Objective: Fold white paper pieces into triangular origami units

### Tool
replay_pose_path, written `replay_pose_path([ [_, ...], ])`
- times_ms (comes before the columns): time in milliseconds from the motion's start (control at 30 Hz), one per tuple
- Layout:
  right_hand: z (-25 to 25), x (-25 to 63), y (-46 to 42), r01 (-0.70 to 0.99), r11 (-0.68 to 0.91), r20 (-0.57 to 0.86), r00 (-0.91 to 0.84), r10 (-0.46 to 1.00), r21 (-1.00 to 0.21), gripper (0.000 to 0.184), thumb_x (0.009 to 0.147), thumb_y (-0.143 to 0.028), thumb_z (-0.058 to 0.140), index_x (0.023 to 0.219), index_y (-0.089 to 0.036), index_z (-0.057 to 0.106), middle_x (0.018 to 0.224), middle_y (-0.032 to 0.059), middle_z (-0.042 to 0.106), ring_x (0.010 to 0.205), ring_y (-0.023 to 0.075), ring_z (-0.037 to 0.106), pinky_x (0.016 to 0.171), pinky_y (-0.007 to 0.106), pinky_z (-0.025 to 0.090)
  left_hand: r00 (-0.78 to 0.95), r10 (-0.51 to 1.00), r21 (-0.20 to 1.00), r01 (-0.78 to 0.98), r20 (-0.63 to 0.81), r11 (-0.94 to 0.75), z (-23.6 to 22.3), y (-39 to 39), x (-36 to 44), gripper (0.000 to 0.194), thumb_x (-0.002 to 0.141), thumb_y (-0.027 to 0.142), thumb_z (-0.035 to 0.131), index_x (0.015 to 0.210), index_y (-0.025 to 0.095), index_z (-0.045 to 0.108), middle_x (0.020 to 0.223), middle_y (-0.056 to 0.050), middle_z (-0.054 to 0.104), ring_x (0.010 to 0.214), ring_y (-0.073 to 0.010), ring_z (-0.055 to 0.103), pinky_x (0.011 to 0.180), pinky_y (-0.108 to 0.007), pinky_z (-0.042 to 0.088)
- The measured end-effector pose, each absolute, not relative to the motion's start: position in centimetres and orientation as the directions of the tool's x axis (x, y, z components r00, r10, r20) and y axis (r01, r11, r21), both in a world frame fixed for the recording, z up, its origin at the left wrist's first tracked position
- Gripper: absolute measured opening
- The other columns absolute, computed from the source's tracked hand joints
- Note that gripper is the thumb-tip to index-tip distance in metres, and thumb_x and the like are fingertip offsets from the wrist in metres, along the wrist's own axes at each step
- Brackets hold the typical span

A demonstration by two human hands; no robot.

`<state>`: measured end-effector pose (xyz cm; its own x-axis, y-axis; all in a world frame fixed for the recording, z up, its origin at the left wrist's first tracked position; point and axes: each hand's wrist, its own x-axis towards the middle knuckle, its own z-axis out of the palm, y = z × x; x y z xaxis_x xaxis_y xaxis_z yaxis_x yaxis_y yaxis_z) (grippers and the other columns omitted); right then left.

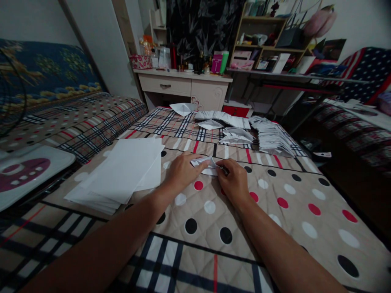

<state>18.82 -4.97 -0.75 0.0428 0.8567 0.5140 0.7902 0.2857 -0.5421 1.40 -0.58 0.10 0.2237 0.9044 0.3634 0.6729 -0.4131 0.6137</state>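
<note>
Bed [209, 228], one, quilted, spotted and checked, carrying my paper: its padding gives, so a crease pressed on it may run crooked. Desk [175, 86], one, white, beyond the bed's far end: drawer shut, contents hidden. Shelf unit [264, 18], one, open-fronted, holding a pink box [241, 64] and small goods too dim to list. Stack of sheets [125, 162], one, white, uneven at the edges, left of my left forearm: a brush of that arm might slide the upper sheets. Folded pieces, one long row [224, 119] and one fanned pile [271, 138], beyond my grips: a jolt of the bed would likely spill the pile. Red drawer [236, 110], one, low beyond the bed, contents unseen. Patterned box [140, 62], one, left end of the desk, interior not visible. Left grip [185, 169] and right grip [235, 179], one pair, both closed on the folded paper [210, 171], left thumb across it, right fingers pinching its right end: squeezing hard or pulling unevenly could crumple or tear it. Whether it touches the cover, I cannot tell.
</note>
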Motion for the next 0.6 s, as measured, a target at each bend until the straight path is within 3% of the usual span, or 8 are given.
replay_pose_path([
  [167,-0.7,18.8,-5.1,0.770,0.321,0.534,0.030,0.845,-0.551,0.014,0.081,-0.012,0.054,0.085,-0.018,0.067,0.084,0.0047,0.068,0.074,0.0171,0.061,0.067,0.027,0.043,0.194,0.902,0.614,0.676,0.386,-0.408,-0.4,-0.1,0.8,0.016,0.082,0.030,0.067,0.093,0.021,0.077,0.097,-0.006,0.075,0.089,-0.0216,0.069,0.081,-0.032,0.053],
  [233,-0.5,18.7,-5.3,0.818,0.313,0.550,0.005,0.835,-0.483,0.013,0.084,-0.015,0.056,0.084,-0.018,0.068,0.085,0.0043,0.068,0.076,0.0171,0.060,0.065,0.027,0.042,0.233,0.862,0.571,0.668,0.449,-0.478,-0.7,-0.1,0.8,0.010,0.082,0.024,0.068,0.086,0.021,0.076,0.091,-0.005,0.076,0.084,-0.0209,0.070,0.078,-0.032,0.053],
  [333,-0.2,18.9,-5.4,0.934,0.237,0.576,-0.043,0.817,-0.267,0.013,0.086,-0.023,0.060,0.080,-0.021,0.071,0.084,0.0042,0.067,0.082,0.0202,0.058,0.062,0.029,0.037,0.337,0.743,0.509,0.563,0.579,-0.652,-1.2,-0.4,1.0,0.012,0.084,0.017,0.064,0.085,0.020,0.075,0.087,-0.004,0.076,0.081,-0.0188,0.070,0.077,-0.031,0.054],
  [400,-0.1,19.5,-5.3,0.968,0.175,0.589,-0.036,0.807,-0.182,0.013,0.085,-0.026,0.062,0.079,-0.022,0.072,0.082,0.0033,0.066,0.081,0.0199,0.058,0.059,0.029,0.033,0.379,0.654,0.488,0.450,0.655,-0.748,-1.2,-0.7,1.2,0.017,0.086,0.015,0.061,0.096,0.020,0.074,0.094,-0.005,0.076,0.087,-0.0174,0.070,0.082,-0.030,0.055],
  [500,0.1,21.3,-4.4,0.970,0.098,0.630,0.068,0.773,-0.225,0.013,0.086,-0.027,0.061,0.085,-0.023,0.073,0.086,0.0009,0.067,0.071,0.0151,0.058,0.054,0.027,0.029,0.407,0.591,0.487,0.338,0.696,-0.806,-1.0,-0.9,1.3,0.025,0.091,0.019,0.056,0.113,0.020,0.068,0.107,-0.007,0.072,0.099,-0.0163,0.067,0.088,-0.030,0.055],
  [600,0.2,23.6,-2.7,0.979,0.009,0.652,0.129,0.747,-0.204,0.011,0.083,-0.021,0.060,0.086,-0.022,0.071,0.090,0.0001,0.068,0.069,0.0140,0.057,0.053,0.027,0.026,0.435,0.605,0.507,0.330,0.667,-0.796,-0.9,-0.9,1.4,0.023,0.092,0.022,0.055,0.110,0.019,0.069,0.107,-0.007,0.071,0.099,-0.0168,0.067,0.087,-0.031,0.055],
])
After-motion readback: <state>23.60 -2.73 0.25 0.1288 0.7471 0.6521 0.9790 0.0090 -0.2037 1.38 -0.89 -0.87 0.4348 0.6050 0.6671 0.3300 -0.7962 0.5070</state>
